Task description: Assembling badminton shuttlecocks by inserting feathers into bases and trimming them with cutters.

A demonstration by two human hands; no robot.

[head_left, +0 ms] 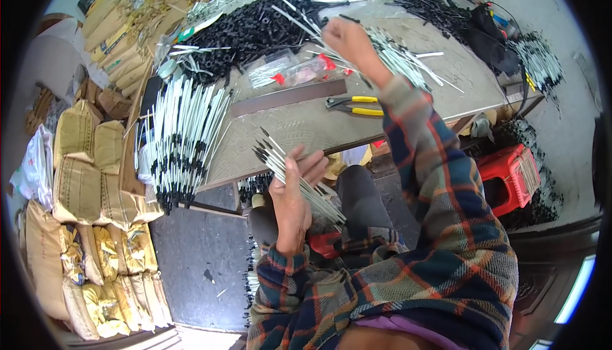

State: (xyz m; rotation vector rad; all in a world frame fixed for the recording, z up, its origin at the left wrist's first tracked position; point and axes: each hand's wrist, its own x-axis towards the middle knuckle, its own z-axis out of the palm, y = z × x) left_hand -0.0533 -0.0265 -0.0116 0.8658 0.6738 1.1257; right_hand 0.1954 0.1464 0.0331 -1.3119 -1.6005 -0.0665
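My left hand [292, 200] is closed round a bundle of thin white rods with dark pointed tips [312, 196], held low in front of the table's near edge. Further off, over the table, my right hand [349, 39] has its fingers curled together. Whatever it grips is hard to make out; a small black piece shows just beyond the fingers. Loose white rods [403, 60] lie beside and beneath that hand. To its left spreads a heap of small black parts [255, 31]. Yellow-handled pliers [357, 105] rest on the table nearer to me.
A dark flat bar [288, 97] and clear plastic boxes [264, 71] lie mid-table. White rods with black fittings [182, 133] are fanned over the left edge. A second black heap [428, 11] is at the back right. A red stool [507, 181] stands right; paper sacks [78, 136] are stacked left.
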